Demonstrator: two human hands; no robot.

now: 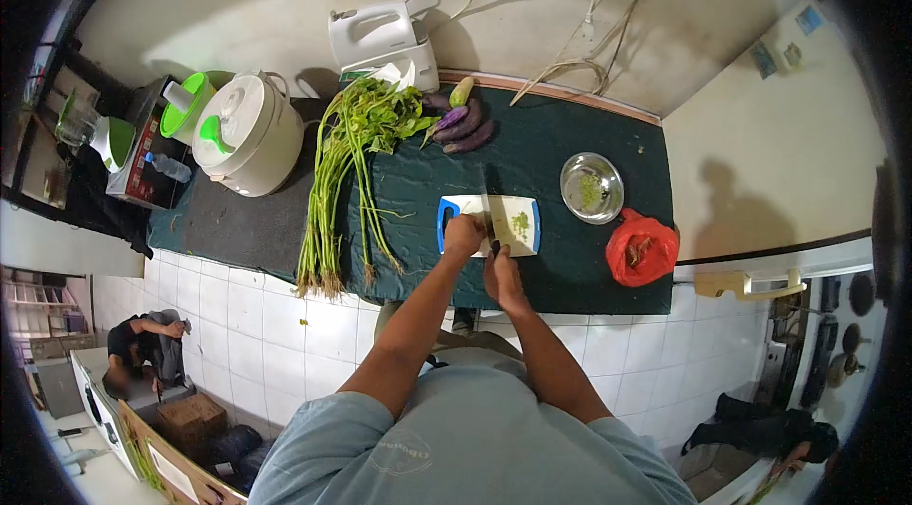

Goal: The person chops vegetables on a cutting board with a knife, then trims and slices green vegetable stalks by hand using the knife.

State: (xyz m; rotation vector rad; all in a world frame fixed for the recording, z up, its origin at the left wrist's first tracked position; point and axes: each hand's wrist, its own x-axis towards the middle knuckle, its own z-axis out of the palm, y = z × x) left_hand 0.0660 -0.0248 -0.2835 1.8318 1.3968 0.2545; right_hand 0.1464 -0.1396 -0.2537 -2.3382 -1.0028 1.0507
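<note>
A white cutting board [516, 237] with a blue edge lies on the green-covered table. My right hand [506, 279] is closed around the handle of a knife [490, 190], whose blade points away from me across the board. To its left, my left hand [464, 235] presses down on the board with its fingers curled together, close beside the blade. What those fingers hold is hidden. Small chopped pale-green pieces [520, 224] lie on the board right of the knife. More chopped pieces sit in a metal bowl [568, 184] further right.
Long leafy greens [332, 177] and several eggplants [465, 125] lie left and behind the board. A red plastic bag [622, 258] sits at the right corner. A hand mixer [375, 30], a rice cooker [242, 130] and a green container [195, 106] stand further back. Two other people are nearby.
</note>
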